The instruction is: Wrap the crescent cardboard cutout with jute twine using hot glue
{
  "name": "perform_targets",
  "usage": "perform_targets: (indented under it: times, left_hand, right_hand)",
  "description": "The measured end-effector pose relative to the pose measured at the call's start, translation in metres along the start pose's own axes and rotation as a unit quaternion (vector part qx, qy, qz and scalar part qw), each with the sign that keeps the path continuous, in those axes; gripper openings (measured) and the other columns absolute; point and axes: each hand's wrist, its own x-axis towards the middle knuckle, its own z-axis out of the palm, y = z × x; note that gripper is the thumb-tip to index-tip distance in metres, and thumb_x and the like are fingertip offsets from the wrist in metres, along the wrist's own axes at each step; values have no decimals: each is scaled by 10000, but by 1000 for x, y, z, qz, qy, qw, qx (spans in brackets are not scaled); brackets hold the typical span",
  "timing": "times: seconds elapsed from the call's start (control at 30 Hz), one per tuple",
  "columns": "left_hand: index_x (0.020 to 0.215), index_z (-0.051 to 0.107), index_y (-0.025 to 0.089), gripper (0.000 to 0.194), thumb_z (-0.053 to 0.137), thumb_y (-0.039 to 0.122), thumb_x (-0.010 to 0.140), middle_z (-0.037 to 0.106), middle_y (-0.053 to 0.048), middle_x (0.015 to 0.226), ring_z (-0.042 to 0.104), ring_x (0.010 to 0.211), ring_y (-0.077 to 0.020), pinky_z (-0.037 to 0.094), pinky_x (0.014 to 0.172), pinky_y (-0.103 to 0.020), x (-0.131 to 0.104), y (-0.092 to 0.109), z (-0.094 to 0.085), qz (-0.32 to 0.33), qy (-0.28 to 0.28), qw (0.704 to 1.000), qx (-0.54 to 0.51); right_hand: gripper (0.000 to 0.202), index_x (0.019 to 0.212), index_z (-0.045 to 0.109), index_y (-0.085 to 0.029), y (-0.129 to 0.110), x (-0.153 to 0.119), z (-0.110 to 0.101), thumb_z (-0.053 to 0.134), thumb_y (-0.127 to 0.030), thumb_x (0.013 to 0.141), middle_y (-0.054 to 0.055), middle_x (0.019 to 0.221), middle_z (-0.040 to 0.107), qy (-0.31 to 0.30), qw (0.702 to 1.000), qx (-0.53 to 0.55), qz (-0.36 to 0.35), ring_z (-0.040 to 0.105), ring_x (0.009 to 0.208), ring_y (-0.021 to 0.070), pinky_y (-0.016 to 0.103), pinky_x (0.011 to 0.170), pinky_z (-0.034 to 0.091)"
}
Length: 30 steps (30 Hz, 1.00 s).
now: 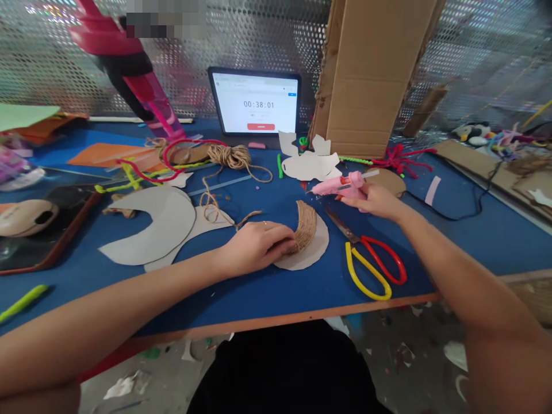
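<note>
My left hand [261, 246] is closed with its fingertips at the lower end of a curved band of twine [306, 225]. The band lies on a round grey-white cardboard piece [319, 241] on the blue table. A loose strand of twine [249, 218] trails out behind that hand towards the twine bundle [228, 156]. Wrapped in my right hand [373, 201] is a pink glue gun [340, 185], its nozzle pointing left above the table. Scissors [360, 241] with one red and one yellow handle lie between my hands, near the table edge.
Crescent-shaped cardboard [166, 224] lies left of my left hand. A cut cardboard shape [310, 165] sits beyond the glue gun. At the back stand a tablet [256, 103] showing a timer and a tall cardboard box [362, 75]. A black cord [457, 217] runs along the right side.
</note>
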Motion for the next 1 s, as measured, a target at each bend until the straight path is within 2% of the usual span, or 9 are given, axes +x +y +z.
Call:
perform_targets:
  times: [0.2,0.3,0.37,0.43,0.53,0.63,0.73,0.83,1.0]
  left_hand:
    - [911,628,144,174,468,206,942,688,-23,752,642,666,-119,442,601,-197,4,-5,3,-22,-2,999,-24]
    - [883,633,146,176,473,205,928,683,-27,772,635,694,-119,445,632,-197,7,-5,4,-33,-14,998,-51]
    - [877,633,149,168,478,204,916,680,-21,781,623,698,-112,442,640,-193,8,-6,6,-49,-18,996,-70]
    - [877,633,150,166,479,207,907,671,-10,761,602,666,-102,428,617,-189,9,-6,7,-75,-17,993,-85]
    - [848,636,149,174,485,219,896,651,1,720,572,624,-97,400,577,-188,9,-6,8,-113,-19,989,-98]
    - [835,643,152,184,486,230,891,649,1,715,564,612,-99,389,566,-194,10,-4,8,-143,-22,984,-107]
    - [818,641,151,198,478,238,890,640,5,689,554,593,-98,388,558,-197,10,0,8,-168,-21,978,-122]
    - [794,641,146,196,490,238,879,636,5,663,552,580,-101,394,549,-200,11,4,11,-186,-22,972,-141]
    - [794,647,144,185,502,225,876,660,-7,682,575,577,-100,416,539,-195,12,9,15,-202,-28,962,-182]
  right_hand:
    - [330,954,634,-198,-16,-51,-32,509,-493,874,11,581,559,37,992,114,-28,544,545,155,300,507,429]
    - [186,912,648,-235,-29,-88,-36,570,-398,867,18,580,575,31,991,124,-41,512,496,147,307,468,412]
    - [93,789,644,-248,-37,-106,-34,636,-335,822,16,574,561,22,993,98,-58,489,488,146,309,457,404]
    - [135,688,620,-246,-40,-114,-30,662,-317,795,17,580,553,18,995,55,-79,487,505,154,316,465,411]
    - [111,776,659,-251,-35,-108,-25,666,-361,791,22,636,594,46,994,82,-52,527,551,173,318,487,433]
    - [273,916,666,-256,-27,-95,-24,576,-500,833,28,656,612,62,979,192,-20,560,563,186,325,491,449]
    - [388,879,653,-259,-29,-86,-21,500,-613,830,32,642,606,0,955,294,-29,590,602,208,374,587,503]
    - [391,796,636,-236,-39,-79,-12,568,-621,780,33,636,615,-54,929,367,0,602,627,212,403,672,519]
    - [360,775,614,-215,-40,-43,6,576,-573,777,19,615,597,19,929,367,34,631,693,210,393,739,529]
